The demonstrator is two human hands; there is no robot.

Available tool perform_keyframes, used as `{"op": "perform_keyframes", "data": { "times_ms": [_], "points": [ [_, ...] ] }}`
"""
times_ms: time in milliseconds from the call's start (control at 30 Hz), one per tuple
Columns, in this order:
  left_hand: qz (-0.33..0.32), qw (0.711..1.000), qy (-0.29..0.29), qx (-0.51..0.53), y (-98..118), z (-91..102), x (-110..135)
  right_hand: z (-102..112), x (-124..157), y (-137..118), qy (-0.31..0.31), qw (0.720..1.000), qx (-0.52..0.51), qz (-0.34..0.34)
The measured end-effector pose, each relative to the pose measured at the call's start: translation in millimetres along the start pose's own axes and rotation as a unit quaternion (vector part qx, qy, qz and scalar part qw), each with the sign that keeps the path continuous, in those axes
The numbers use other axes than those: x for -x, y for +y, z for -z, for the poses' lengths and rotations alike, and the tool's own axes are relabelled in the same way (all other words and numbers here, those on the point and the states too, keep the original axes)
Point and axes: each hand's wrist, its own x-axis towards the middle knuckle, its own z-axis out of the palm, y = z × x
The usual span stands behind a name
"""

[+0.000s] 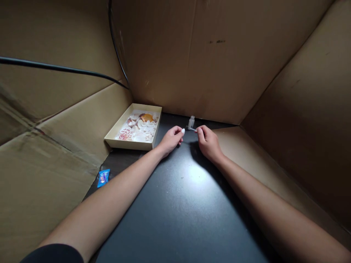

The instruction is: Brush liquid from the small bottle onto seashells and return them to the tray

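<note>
- Nearest the camera, at lower left: dark sleeve above a bare left forearm; opposite, at lower right, bare right forearm, both stretched forward over a dark tabletop.
- At the end of the left arm, left hand with thumb and forefinger pinched on a small white piece, other fingers curled beneath.
- Lodged right at those fingertips: the white piece, sticking up just past them, toward the right hand.
- In the right hand, thumb and forefinger clamped on a thin pale stick, with a dark, brush-like end pointing left toward the white piece; near it, with a small gap between.
- Just behind the stick, upright by the back cardboard wall: small clear bottle, seemingly untouched by either hand.
- Left of the left hand, shallow cream tray with pale shell-like pieces and, toward the back, an orange one.
- Nearer, beside the left forearm: small blue packet, lettering too small to read.
- Across the left cardboard side, black cable.
</note>
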Motion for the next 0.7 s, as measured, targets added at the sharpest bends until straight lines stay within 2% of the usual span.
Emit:
{"op": "perform_keyframes", "data": {
  "times_ms": [167, 300, 467, 633, 700],
  "points": [
    [-0.02, 0.999, -0.007, -0.027, 0.0, -1.4, 1.5, -0.9, 0.3, 0.7, -0.043, 0.999, 0.002, 0.006],
    [-0.046, 0.997, -0.007, -0.058, -0.3, -1.6, 1.8, 0.2, 0.2, 1.4, -0.022, 0.999, 0.015, -0.031],
    [-0.061, 0.995, -0.013, -0.077, -1.3, -1.0, 1.9, 0.8, 0.7, -1.1, -0.052, 0.999, -0.012, 0.003],
    [-0.07, 0.992, -0.025, -0.101, -1.9, -0.3, 1.8, 1.9, 0.9, -2.8, 0.009, 0.999, -0.026, -0.033],
    [-0.073, 0.991, -0.029, -0.11, -1.4, -0.2, 2.0, 1.9, 1.5, -4.4, -0.009, 0.998, -0.052, -0.016]
  ]
}}
